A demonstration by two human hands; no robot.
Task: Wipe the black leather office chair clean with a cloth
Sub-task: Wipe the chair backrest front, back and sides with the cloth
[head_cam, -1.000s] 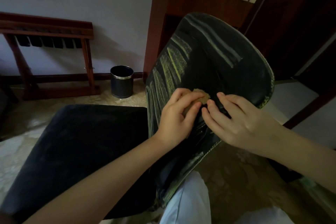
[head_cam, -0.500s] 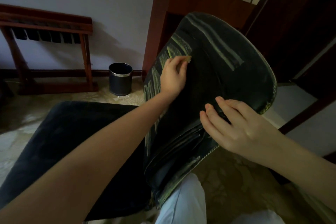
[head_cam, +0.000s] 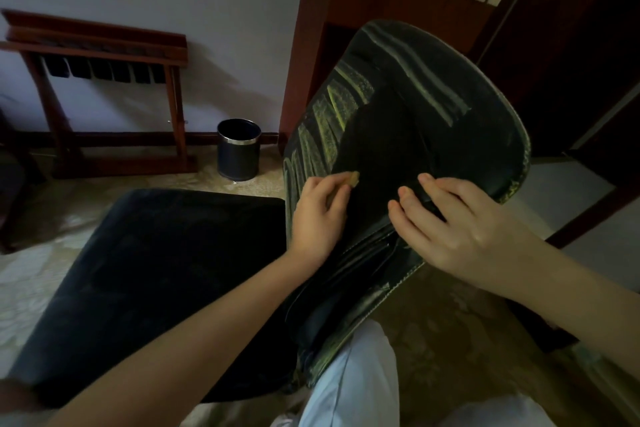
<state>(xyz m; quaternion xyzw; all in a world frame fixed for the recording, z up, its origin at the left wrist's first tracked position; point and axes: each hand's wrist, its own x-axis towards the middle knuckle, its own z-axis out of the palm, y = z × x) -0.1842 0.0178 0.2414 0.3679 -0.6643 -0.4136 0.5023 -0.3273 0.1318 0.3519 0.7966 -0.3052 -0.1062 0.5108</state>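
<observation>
The black leather office chair fills the middle of the view, its backrest [head_cam: 415, 107] tilted toward me and streaked with yellowish-green marks on its left part and top. Its seat [head_cam: 156, 270] lies to the left. My left hand [head_cam: 318, 215] grips a small tan cloth [head_cam: 353, 178] and presses it against the lower backrest; only a corner of the cloth shows past the fingers. My right hand [head_cam: 460, 229] rests on the backrest's lower right with fingers spread and nearly straight.
A small black waste bin [head_cam: 239, 149] stands on the floor behind the seat. A dark wooden rack [head_cam: 97, 55] stands against the wall at left, a wooden cabinet [head_cam: 381, 3] behind the backrest. My white-clad knee [head_cam: 353, 378] is below the chair.
My left hand with the cloth went up the backrest to the yellow streaks, then came back down to the lower backrest. My right hand stayed on the backrest.
</observation>
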